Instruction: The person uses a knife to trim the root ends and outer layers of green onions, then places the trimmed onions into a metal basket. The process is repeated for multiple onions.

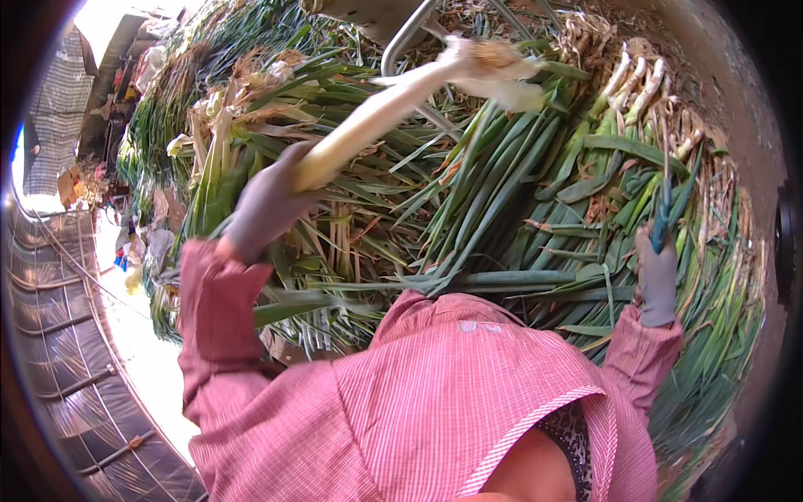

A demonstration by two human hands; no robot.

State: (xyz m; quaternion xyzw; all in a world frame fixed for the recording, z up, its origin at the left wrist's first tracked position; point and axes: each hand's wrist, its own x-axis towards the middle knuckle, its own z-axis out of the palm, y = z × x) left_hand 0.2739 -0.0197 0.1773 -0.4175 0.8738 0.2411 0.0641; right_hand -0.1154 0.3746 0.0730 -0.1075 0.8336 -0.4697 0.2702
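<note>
My left hand point(273, 197), in a grey glove, is closed around the stalk of a large leek or Welsh onion point(370, 122). Its pale root end, with loose papery skin, points up and to the right, slightly blurred. My gloved right hand point(657, 270) grips the teal handle of a knife-like tool point(662, 213), whose thin blade points upward over the piled plants. Long green leaves point(495, 182) fan out between my hands. Near my right hand lie stalks with white root ends point(643, 88).
Heaped leafy stalks point(339, 232) surround me in front and at both sides. A bent metal tube frame point(408, 37) stands among them at the top. Plastic sheeting over a frame of bars point(69, 351) is at the far left, with a brown wall point(746, 119) at the right.
</note>
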